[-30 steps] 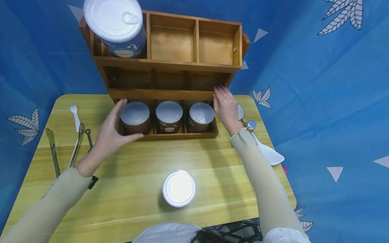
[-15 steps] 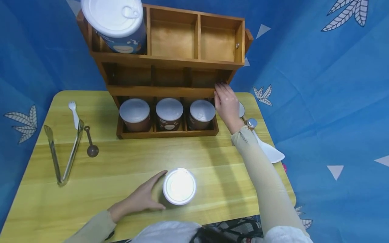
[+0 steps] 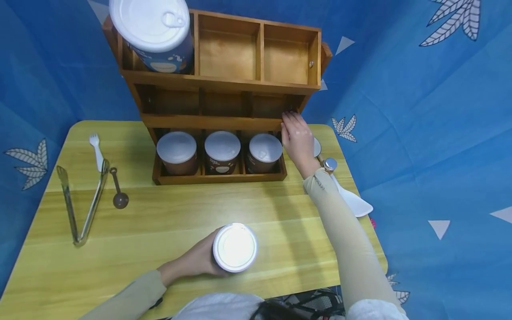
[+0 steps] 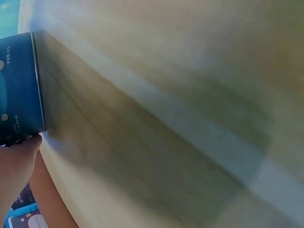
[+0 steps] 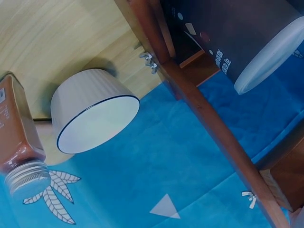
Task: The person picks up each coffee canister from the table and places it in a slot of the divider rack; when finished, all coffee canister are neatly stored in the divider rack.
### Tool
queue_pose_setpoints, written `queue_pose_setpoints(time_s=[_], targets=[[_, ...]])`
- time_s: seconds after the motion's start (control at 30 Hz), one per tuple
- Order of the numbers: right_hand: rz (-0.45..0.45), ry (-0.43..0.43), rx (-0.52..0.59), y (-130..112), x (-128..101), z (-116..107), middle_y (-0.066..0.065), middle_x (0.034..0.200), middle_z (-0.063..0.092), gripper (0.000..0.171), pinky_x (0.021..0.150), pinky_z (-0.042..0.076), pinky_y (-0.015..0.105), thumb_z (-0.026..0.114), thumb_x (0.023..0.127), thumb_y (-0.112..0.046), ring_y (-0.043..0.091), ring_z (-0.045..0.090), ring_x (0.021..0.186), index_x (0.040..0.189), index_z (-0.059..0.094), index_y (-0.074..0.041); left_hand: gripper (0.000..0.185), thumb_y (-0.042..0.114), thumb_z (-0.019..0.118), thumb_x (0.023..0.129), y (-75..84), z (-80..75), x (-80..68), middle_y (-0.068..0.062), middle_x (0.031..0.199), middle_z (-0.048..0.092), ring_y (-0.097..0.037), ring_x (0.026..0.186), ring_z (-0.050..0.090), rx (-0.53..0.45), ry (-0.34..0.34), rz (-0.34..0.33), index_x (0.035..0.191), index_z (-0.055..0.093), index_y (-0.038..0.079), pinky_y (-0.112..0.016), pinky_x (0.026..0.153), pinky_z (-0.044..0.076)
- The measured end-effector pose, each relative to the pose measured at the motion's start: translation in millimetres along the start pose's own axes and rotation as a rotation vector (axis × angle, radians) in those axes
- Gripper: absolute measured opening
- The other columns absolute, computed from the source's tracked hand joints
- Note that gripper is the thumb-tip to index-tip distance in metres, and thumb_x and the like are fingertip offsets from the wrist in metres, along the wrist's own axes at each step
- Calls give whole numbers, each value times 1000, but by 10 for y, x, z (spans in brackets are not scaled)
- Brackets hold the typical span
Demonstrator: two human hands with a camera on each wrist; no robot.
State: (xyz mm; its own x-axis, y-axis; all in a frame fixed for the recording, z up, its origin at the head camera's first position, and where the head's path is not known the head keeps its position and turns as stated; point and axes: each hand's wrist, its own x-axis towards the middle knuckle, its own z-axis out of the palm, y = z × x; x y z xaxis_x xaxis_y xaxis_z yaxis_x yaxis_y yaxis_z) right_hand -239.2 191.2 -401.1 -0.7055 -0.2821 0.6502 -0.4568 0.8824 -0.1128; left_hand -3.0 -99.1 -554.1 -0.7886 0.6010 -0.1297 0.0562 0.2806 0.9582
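A glossy white plastic lid (image 3: 235, 247) is seen at lower centre on the matt yellow wooden table (image 3: 168, 218); a dark-stained wooden rack (image 3: 224, 84) stands above.

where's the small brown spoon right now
In the head view the small brown spoon lies on the yellow wooden table's left side, just right of the metal tongs, below the white plastic fork.

This looks like a staged tabletop set rather than a lived-in room. A blue cloth (image 3: 420, 111) printed with white leaves and triangles hangs behind and around a small yellow wooden bench (image 3: 168, 218). Beyond the left hand (image 3: 198, 260) stands a tiered wooden rack (image 3: 224, 120) of lidded cans, with tongs (image 3: 80, 206), a small spoon (image 3: 118, 189) and a plastic fork (image 3: 96, 151) to its left, like a kitchen corner.
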Motion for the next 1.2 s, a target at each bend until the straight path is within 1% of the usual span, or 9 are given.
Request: queue_pose_setpoints(time_s=[0.27,0.4,0.47,0.57,0.67,0.83,1.0,1.13,1.2], targets=[[-9,17,-9,5,-8,-2,19,122,69,31,109,48,42,52,101,-14,33,63,119,122,67,3,119,27,97,54,-6,4,38,8,152,43,-22,143,41,48,22,46,150,27,37,-52,119,33],[-11,26,-11,13,-21,2,19,121,69,31,108,48,42,52,101,-14,33,63,119,121,67,3,120,23,97,52,43,7,54,9,150,46,-21,141,43,-7,50,55,150,29,36,-52,119,31],[-11,28,-9,12,-22,1,19,121,70,31,108,48,42,52,101,-14,33,63,119,121,67,3,120,21,97,52,131,-11,63,9,149,47,-21,141,44,-51,82,62,150,30,35,-52,120,30],[-12,32,-4,7,-13,-2,18,121,70,30,108,49,41,52,100,-14,32,63,119,121,68,3,119,21,97,53,340,-90,85,6,150,47,-21,141,43,-84,155,90,150,30,33,-53,120,28],[-11,32,-5,3,-6,-6,18,121,70,30,108,49,42,52,100,-14,32,63,119,121,68,3,118,20,97,54,601,-233,110,2,149,47,-21,140,44,-84,235,127,151,30,32,-54,119,30],[-7,29,-5,-4,-1,-11,19,121,70,31,108,49,42,52,100,-14,33,62,119,121,67,3,124,13,96,54,1025,-536,174,-5,148,47,-26,137,46,-22,347,207,153,25,31,-55,117,34],[5,25,-6,4,10,-17,18,122,69,31,108,49,42,52,100,-14,32,62,120,122,67,2,124,9,96,52,1427,-854,292,-8,148,47,-29,136,46,66,422,300,153,27,27,-54,115,37],[5,8,-3,10,4,-19,18,123,69,31,108,49,42,52,100,-14,32,62,121,123,67,2,120,6,95,53,1781,-1106,409,-4,148,47,-24,137,46,82,456,376,151,30,26,-51,115,37],[4,-2,-2,11,2,-18,18,124,69,31,108,49,42,52,100,-14,32,62,121,123,66,2,118,6,95,55,1994,-1229,464,-2,148,46,-22,137,46,94,469,390,151,30,26,-50,116,37]])
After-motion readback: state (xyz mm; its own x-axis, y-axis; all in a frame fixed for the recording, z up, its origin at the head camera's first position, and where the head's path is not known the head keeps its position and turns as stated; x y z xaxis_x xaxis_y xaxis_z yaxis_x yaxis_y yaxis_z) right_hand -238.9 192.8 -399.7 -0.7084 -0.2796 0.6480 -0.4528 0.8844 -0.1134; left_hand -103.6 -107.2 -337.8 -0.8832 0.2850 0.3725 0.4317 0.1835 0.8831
